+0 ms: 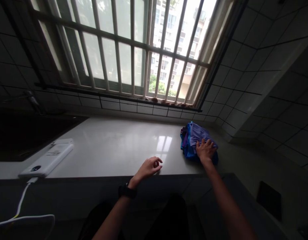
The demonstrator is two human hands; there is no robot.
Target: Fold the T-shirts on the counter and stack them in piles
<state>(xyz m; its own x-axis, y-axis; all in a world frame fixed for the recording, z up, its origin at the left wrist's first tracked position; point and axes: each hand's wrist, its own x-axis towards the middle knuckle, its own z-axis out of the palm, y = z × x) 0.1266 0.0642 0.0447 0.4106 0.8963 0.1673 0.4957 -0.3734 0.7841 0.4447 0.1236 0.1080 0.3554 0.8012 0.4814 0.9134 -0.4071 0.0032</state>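
A small stack of folded cloths [193, 136], purple on top and blue beneath, lies on the pale counter [114, 146] near its right end. My right hand [205, 150] rests flat on the stack's near side, fingers spread. My left hand [150, 167] hovers at the counter's front edge, a short way left of the cloths, with the fingers loosely curled and nothing in them. A dark watch sits on my left wrist.
A white power bank [47, 159] with a white cable [21, 200] lies at the counter's left front. A dark sink or hob recess [31, 133] is at far left. A barred window [129, 50] stands behind; tiled walls close the right side.
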